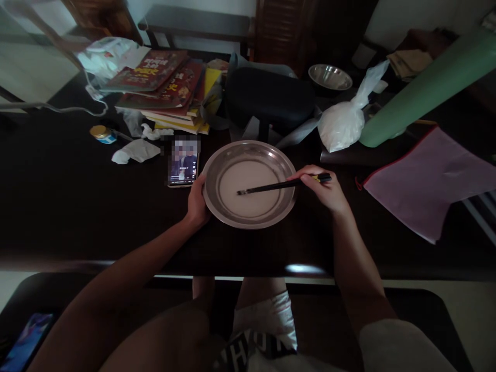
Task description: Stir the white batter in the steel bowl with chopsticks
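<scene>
Centre frame: one steel pan [217, 204] on the dark table [58, 206], holding a thin layer of pale whitish liquid.

Left hand [197, 204] cups the pan's left rim, fingers curled round the edge. Looks like bracing so the pan doesn't slide or spin.

Right hand [324, 190] is closed round the top end of the chopsticks [271, 186]. They lie low and near-horizontal across the right rim, tips down in the liquid near pan centre. That shallow angle suits a shallow pan. Looks like one pair, held together; can't separate the two sticks.

Phone [183, 164] sits just left of the pan, above the left hand, screen lit and facing the person, placed for watching while both hands are busy.

Counts:
- pan: 1
- small steel bowl [330, 77], upper right: 1
- tied white bag [343, 124], right of centre: 1
- book stack [166, 93], upper left: several, exact count unclear
- crumpled tissues [135, 151], left: 2 or so
- small jar [103, 134], left: 1
- green roll [426, 85], upper right: 1
- pink pouch [426, 181], right: 1
</scene>
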The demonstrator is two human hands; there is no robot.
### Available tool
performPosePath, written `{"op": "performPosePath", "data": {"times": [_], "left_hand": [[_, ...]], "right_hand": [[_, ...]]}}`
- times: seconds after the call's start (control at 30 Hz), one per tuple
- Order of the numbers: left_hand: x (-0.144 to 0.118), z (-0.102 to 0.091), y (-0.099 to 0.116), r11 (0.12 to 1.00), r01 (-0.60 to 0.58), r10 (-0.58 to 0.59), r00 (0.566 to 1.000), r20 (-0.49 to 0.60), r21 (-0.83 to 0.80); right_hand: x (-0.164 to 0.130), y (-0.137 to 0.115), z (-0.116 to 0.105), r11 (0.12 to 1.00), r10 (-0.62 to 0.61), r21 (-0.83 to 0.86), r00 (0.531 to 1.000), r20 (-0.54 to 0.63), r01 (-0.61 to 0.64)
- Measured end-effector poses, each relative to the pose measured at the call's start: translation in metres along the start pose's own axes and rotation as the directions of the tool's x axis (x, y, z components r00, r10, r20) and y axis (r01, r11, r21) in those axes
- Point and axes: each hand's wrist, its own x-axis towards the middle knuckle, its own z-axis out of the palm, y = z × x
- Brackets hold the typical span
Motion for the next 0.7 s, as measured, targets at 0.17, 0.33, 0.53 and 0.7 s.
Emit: {"op": "performPosePath", "data": {"times": [0.17,0.33,0.53,0.7], "left_hand": [[0.0003,-0.0007,-0.0003,1.000,-0.017,0.017,0.999,0.031,-0.001],[0.0017,-0.0018,-0.0019,1.000,-0.004,0.004,1.000,0.002,0.003],[-0.0003,0.0007,0.0009,1.000,-0.011,0.011,1.000,0.000,-0.008],[-0.0010,0.0016,0.0020,1.000,0.001,-0.001,1.000,-0.010,-0.010]], "right_hand": [[-0.0004,-0.0010,-0.0028,1.000,0.001,0.031,0.986,-0.165,0.004],[-0.0004,-0.0031,0.0002,1.000,0.014,0.021,1.000,-0.018,-0.013],[-0.0003,-0.0026,-0.0012,0.999,0.021,0.031,0.987,-0.160,-0.016],[-0.0001,-0.0022,0.0007,1.000,0.007,0.018,1.000,-0.011,-0.007]]}}
